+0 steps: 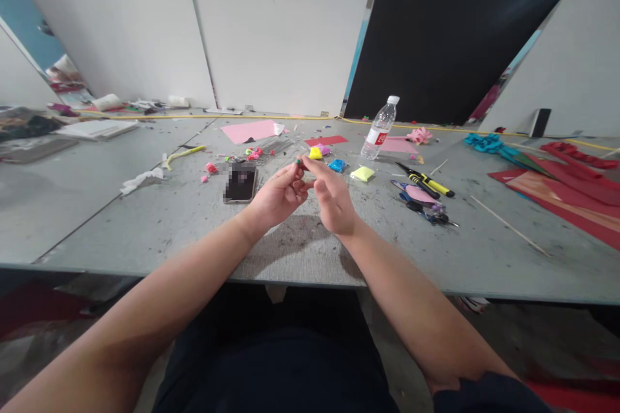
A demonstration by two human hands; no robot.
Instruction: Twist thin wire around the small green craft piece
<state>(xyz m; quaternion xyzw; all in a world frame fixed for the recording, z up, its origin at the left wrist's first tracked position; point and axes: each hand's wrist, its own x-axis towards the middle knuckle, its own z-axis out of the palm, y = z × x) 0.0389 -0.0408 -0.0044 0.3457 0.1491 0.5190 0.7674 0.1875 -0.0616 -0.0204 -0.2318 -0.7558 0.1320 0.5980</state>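
My left hand (278, 197) and my right hand (332, 197) meet above the middle of the grey table (145, 219). Their fingertips pinch together around a tiny green bit (299, 161), too small to name. Both hands are closed in a pinch. Just left of my left hand a phone (240, 182) lies flat. Beyond the fingertips lie small clay packets: yellow (315, 153), blue (338, 165) and pale yellow (362, 173).
A water bottle (380, 128) stands behind the packets. A yellow-black utility knife (426, 183) and scissors (426, 206) lie to the right, with a thin wooden stick (508, 226) and red sheets (566, 197) beyond. Pink paper (249, 130) and pink scraps (211, 168) lie at left.
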